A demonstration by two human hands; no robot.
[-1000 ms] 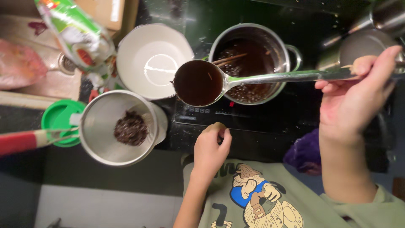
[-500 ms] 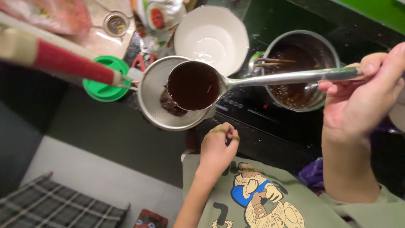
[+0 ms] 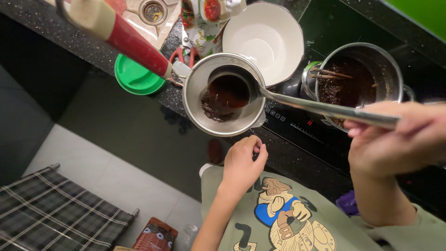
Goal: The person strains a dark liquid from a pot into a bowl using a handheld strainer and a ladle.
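Ladle [image 3: 230, 90], steel, long-handled, full of dark brown liquid, was tipped inside a round wire strainer [image 3: 224, 95]. Right hand [image 3: 399, 139] was closed around the far end of the ladle handle, fingers wrapped over it. Left hand [image 3: 241, 162] was curled loosely at the near edge of the black counter [image 3: 288, 153], below the strainer and apart from it; whether it gripped anything could not be told. Strainer's red and cream handle [image 3: 125, 39] ran off toward the upper left, and what held it was out of view.

Judgement on the pour: it would go best slow, bowl kept low and centred over the mesh, so the liquid drained through the dark dregs already caught there rather than slopping over the rim.

Steel pot [image 3: 357, 83], holding more of the dark liquid and a pair of sticks, stood just right of the strainer. White bowl [image 3: 274, 32] sat behind, green lid [image 3: 137, 76] to the left.
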